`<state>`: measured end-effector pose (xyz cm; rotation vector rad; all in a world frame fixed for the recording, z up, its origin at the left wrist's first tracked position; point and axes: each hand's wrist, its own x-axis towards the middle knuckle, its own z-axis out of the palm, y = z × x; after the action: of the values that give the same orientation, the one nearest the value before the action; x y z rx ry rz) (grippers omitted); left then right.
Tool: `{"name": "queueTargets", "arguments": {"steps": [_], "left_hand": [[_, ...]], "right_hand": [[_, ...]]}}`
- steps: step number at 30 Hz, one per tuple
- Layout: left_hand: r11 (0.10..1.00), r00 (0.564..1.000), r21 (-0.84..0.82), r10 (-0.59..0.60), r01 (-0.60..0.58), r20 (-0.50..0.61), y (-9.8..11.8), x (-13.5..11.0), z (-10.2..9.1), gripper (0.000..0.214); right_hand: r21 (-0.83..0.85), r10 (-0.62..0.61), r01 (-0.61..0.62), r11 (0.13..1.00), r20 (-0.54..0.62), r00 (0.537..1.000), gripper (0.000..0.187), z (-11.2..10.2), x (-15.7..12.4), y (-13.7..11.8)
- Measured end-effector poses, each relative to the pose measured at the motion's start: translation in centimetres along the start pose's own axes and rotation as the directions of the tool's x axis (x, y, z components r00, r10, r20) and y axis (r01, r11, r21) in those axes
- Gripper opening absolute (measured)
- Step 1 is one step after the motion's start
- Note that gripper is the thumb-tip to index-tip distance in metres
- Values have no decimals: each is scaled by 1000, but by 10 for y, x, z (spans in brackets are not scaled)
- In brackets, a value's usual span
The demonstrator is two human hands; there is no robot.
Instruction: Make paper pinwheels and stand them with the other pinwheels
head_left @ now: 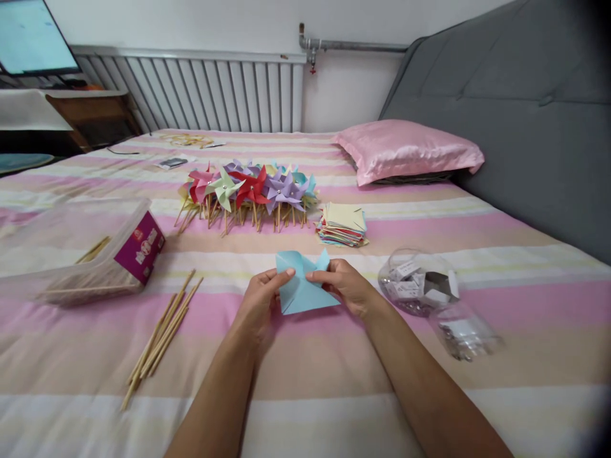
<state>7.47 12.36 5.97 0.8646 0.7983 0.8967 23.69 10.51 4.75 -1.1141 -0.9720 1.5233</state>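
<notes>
A light blue paper square (305, 294), cut in from its corners, is held above the striped bed between my two hands. My left hand (265, 298) pinches its left side, thumb on top. My right hand (347, 284) grips the right side, its thumb pressing a corner inward near the middle. Fingers under the paper are hidden. Just beyond lies a stack of coloured paper squares (342, 224). Several finished paper pinwheels (252, 189) on sticks are gathered further back. Loose wooden sticks (162, 334) lie to the left of my left hand.
At left sits a clear plastic box (138, 251) with sticks inside. To the right are a round clear container (417, 283) with small boxes and a clear bag (465, 334) of small metal parts. A pink pillow (408, 151) rests near the grey headboard (515, 121).
</notes>
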Motion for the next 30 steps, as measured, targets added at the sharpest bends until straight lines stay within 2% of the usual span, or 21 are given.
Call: {"name": "queueTargets", "arguments": {"steps": [2, 8, 12, 18, 24, 30], "left_hand": [[999, 1000, 46, -22, 21, 9, -2, 0, 0, 21], [985, 1000, 171, 29, -28, -3, -6, 2, -3, 24], [982, 997, 184, 52, -42, -50, -5, 2, -3, 25], [982, 978, 163, 119, -91, -172, -4, 3, 0, 27], [975, 980, 186, 146, -120, -133, -4, 2, 0, 25], [983, 988, 156, 117, -100, -102, -4, 1, -1, 23]], "right_hand": [[-33, -5, 5, 999, 16, 1000, 24, -1, -1, -1], [-126, -63, 67, 990, 35, 997, 25, 2, -2, -3], [-55, -77, 77, 996, 12, 997, 25, 6, -1, -2], [22, -189, 189, 982, -31, 982, 25, 10, 1, -2], [13, -196, 198, 980, -85, 977, 24, 10, 4, 1], [6, -199, 200, 980, -42, 979, 23, 11, 1, 0]]}}
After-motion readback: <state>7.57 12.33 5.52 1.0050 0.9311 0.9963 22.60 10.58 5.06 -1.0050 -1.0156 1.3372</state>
